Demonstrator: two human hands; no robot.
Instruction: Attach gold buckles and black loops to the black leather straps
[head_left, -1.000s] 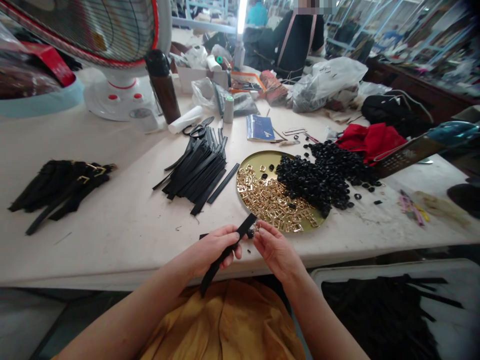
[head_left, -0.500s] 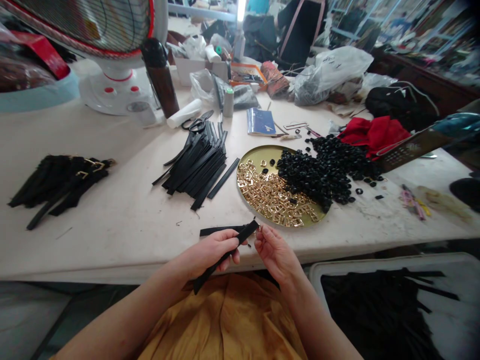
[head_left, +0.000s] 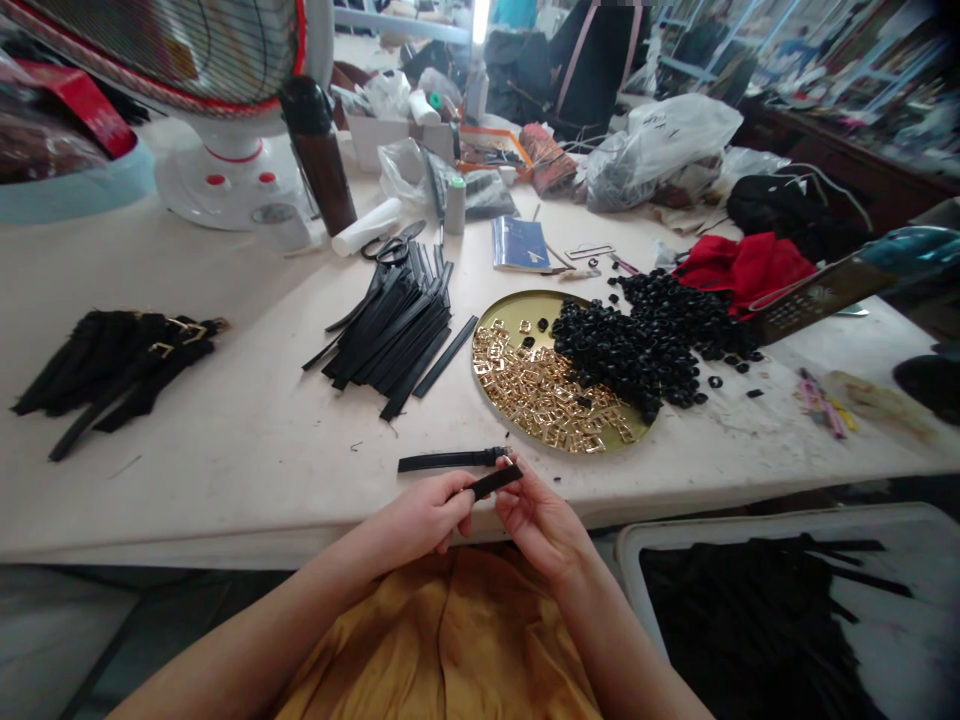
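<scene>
My left hand [head_left: 439, 512] is closed on a short black strap [head_left: 495, 483], thumb on top, near the table's front edge. The fingers of my right hand [head_left: 541, 522] are closed at the strap's far end. A small glint of metal shows by the right fingertips; whether it is a buckle in that hand cannot be made out. Just behind the hands, a second black strap [head_left: 444, 462] lies flat on the table. Farther back stands a round gold tray [head_left: 517, 300] with many small gold buckles [head_left: 536, 395] and a heap of black loops [head_left: 626, 350].
Black strips [head_left: 394, 325] lie fanned out left of the tray, with scissors [head_left: 394, 245] behind. A bundle of buckled straps [head_left: 124, 370] sits far left. A fan [head_left: 217, 170] stands at back left. A white bin [head_left: 628, 560] holds black strips at lower right.
The strap has swung lower and flatter between my hands, and its near tail no longer shows below my left hand. My right hand has shifted slightly left, to the strap's end.
</scene>
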